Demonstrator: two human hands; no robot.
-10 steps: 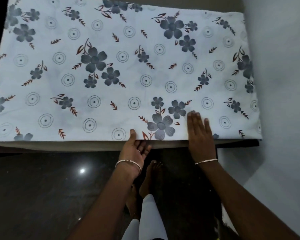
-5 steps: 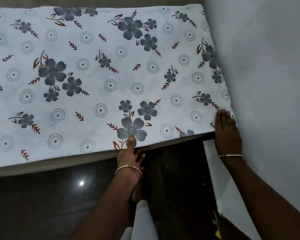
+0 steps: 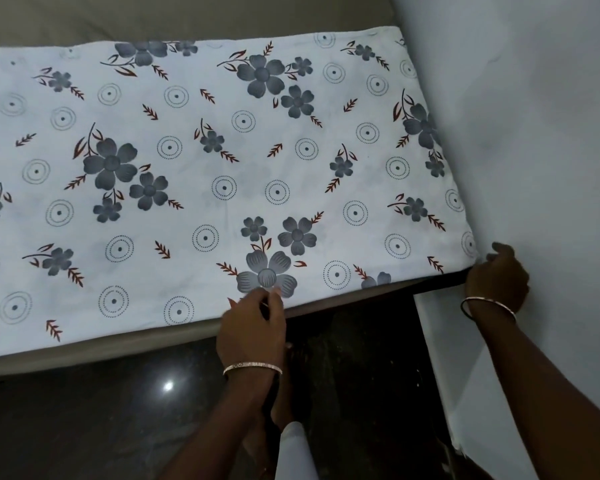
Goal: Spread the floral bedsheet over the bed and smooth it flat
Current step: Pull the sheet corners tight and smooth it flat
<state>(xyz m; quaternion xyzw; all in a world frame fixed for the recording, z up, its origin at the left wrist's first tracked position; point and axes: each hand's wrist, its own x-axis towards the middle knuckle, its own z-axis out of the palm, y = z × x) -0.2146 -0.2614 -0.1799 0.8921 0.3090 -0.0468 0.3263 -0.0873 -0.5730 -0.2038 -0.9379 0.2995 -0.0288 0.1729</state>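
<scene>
The left bangle (image 3: 252,368) is a thin, pale metal band with a fine pattern; the right bangle (image 3: 489,306), at three o'clock, is slimmer and plain. Both forearms are bare. At six o'clock a white trouser leg (image 3: 295,452) ends at a bare foot (image 3: 286,386).

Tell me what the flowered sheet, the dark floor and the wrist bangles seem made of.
Bedsheet: probably woven cotton, matte, with printed flowers. Floor: polished dark stone or tile, mirroring a lamp. Left bangle and right bangle: thin metal, judging by their glint.
</scene>
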